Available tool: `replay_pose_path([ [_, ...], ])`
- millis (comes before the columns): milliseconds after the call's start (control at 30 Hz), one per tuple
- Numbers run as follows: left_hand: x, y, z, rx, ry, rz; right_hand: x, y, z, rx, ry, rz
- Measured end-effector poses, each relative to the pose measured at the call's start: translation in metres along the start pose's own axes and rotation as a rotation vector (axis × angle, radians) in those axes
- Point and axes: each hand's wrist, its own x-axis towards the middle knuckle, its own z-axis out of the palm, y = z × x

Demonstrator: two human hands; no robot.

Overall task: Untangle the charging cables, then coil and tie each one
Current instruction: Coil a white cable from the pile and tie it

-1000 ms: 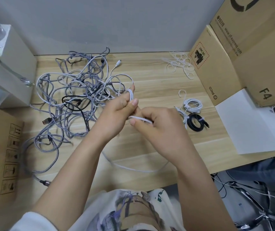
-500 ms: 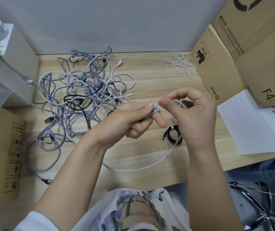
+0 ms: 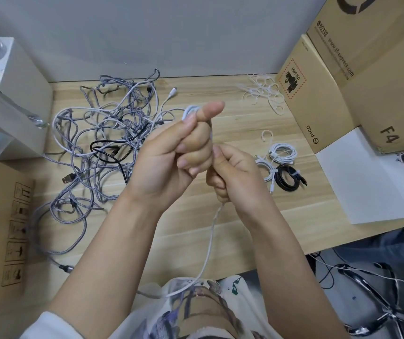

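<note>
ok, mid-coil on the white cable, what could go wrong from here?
1. The white cable trails off the table edge onto the person's lap; the tail may snag as the right hand feeds it.
2. The loops sit round the left hand near the tangled pile; they could slip off and re-tangle.
3. The ties lie far back; reaching for one may loosen the coil.

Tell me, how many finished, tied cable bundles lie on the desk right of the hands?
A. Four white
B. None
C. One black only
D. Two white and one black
D: right of the right hand lie a white coil, a second white coil and a black coil, each cinched with a tie.
</note>
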Motion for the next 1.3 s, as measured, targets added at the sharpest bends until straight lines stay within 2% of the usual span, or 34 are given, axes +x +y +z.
replay_pose_path([
  [200,0.007,-0.001,0.002,0.066,0.168,0.111,-0.005,-0.002,0.005,-0.100,-0.066,0.048],
  [333,0.009,-0.006,0.003,0.346,0.299,0.151,-0.007,-0.001,0.007,-0.357,-0.042,0.072],
  [467,0.009,-0.015,0.002,0.547,0.329,0.158,-0.011,-0.006,0.006,-0.540,-0.019,0.047],
  [533,0.007,-0.016,0.000,0.719,0.349,0.196,-0.016,-0.011,0.006,-0.507,-0.049,0.067],
  [633,0.003,-0.012,-0.010,0.993,0.408,0.226,-0.023,-0.018,0.006,-0.328,-0.115,0.109],
  [767,-0.004,-0.007,-0.013,1.119,0.349,0.119,-0.023,-0.023,0.000,-0.265,0.022,-0.051],
  [833,-0.004,-0.006,-0.008,1.075,0.322,0.035,-0.022,-0.023,-0.002,-0.215,0.094,-0.132],
  [1033,-0.008,0.003,0.002,0.946,0.079,-0.193,-0.021,-0.025,-0.007,-0.177,0.226,-0.276],
  [1167,-0.014,0.009,-0.005,0.636,-0.037,-0.289,-0.021,-0.031,-0.015,-0.062,0.325,-0.330],
  [1300,-0.015,0.011,-0.005,0.318,-0.162,-0.239,-0.017,-0.027,-0.014,0.038,0.283,-0.282],
])
